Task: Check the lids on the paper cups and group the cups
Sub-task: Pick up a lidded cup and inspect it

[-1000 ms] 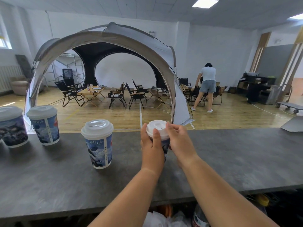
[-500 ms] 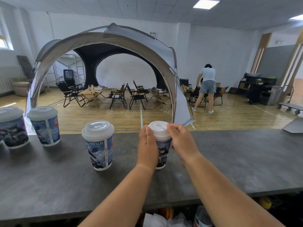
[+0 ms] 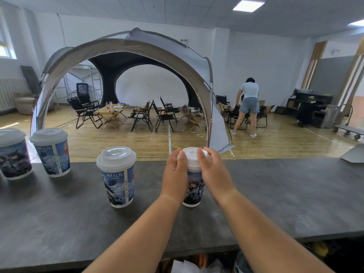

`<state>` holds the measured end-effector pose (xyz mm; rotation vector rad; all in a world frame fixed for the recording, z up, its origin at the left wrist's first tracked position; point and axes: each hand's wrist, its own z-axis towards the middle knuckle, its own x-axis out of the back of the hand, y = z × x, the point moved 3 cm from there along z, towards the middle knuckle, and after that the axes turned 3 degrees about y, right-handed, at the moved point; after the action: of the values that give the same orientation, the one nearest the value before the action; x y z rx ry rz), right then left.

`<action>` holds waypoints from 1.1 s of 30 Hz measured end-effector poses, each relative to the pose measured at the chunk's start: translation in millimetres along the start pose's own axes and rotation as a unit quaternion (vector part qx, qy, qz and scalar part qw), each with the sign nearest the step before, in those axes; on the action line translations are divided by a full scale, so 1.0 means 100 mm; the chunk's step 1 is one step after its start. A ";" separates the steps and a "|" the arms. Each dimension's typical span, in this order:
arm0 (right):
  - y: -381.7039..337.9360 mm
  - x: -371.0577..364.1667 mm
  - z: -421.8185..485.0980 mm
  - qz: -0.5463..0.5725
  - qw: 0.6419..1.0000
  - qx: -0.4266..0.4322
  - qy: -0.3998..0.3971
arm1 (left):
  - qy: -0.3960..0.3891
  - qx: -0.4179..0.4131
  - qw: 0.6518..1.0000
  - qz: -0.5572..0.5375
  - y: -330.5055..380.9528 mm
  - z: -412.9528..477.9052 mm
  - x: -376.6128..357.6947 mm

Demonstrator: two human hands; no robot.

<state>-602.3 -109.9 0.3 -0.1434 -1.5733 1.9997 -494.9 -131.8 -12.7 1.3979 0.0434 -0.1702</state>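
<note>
A printed paper cup (image 3: pixel 194 191) with a white lid (image 3: pixel 192 155) stands upright on the dark counter (image 3: pixel 285 194) in the middle. My left hand (image 3: pixel 174 176) grips its left side, thumb up on the lid's rim. My right hand (image 3: pixel 213 173) holds its right side, fingertips on the lid's top. A second lidded cup (image 3: pixel 117 177) stands just to the left, apart from my hands. At the far left stand two more lidded cups, one (image 3: pixel 51 151) upright and one (image 3: pixel 13 154) cut by the frame's edge.
The counter's far edge drops to a wooden hall floor with a large tent (image 3: pixel 126 62), folding chairs and tables. A person (image 3: pixel 248 107) stands far off at the right. Bags and clutter lie below the counter's near edge.
The cup came down from a slight lift and now stands on the counter. Both hands stayed on it, the right fingers sliding further over the lid.
</note>
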 end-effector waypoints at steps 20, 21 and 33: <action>-0.01 0.11 -0.05 0.029 0.999 -0.008 0.015 | 0.037 0.102 0.993 -0.051 0.06 0.09 0.04; 0.00 0.11 -0.06 0.024 1.000 -0.007 0.019 | 0.038 0.103 0.993 -0.049 0.06 0.11 0.04; -0.04 0.17 0.08 0.011 0.999 -0.031 -0.040 | 0.013 0.153 0.985 -0.082 -0.01 0.19 0.05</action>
<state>-617.7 -107.6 11.1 -0.1069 -1.6910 1.9981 -491.9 -151.0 -11.4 1.7047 0.1598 -0.3055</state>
